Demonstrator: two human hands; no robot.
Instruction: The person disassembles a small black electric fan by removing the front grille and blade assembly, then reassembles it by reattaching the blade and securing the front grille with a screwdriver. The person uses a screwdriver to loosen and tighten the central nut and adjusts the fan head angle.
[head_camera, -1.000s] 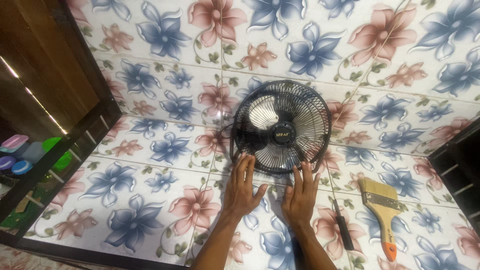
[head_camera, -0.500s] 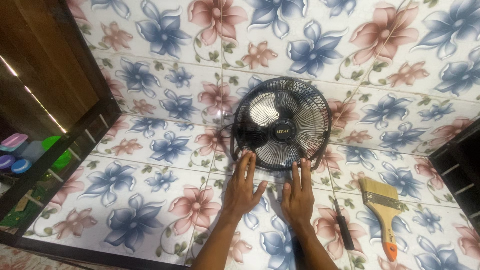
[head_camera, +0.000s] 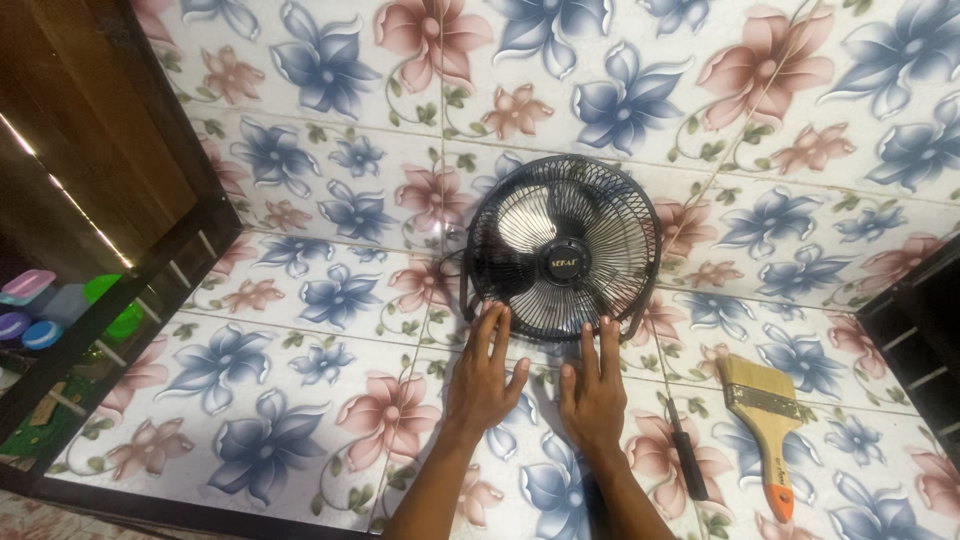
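A: What is seen nearest the lower edge of the frame?

B: Two bare forearms are seen rising from the bottom centre. The left hand (head_camera: 485, 378) and the right hand (head_camera: 592, 392) are laid flat on the flowered tile surface (head_camera: 300, 400), side by side, with fingers spread wide and nothing gripped.

A: Where are the fingertips placed?

B: The fingertips of both hands are set at the lower rim of the black fan (head_camera: 562, 248); whether the grille is actually touched cannot be told.

A: How is the fan positioned?

B: It is stood upright at the centre of the frame, its round wire grille turned toward the viewer, with pale blades seen behind the wires.

A: What is shown beside the hands?

B: At lower right, a dark slim tool (head_camera: 687, 455) is laid just beside the right wrist; further right a paintbrush (head_camera: 762, 418) with a wooden body and orange handle tip is shown.

A: And beyond?

B: Flowered tiling is continued up the back. At far left, a dark wooden frame (head_camera: 130, 200) and coloured containers (head_camera: 60, 310) are seen.
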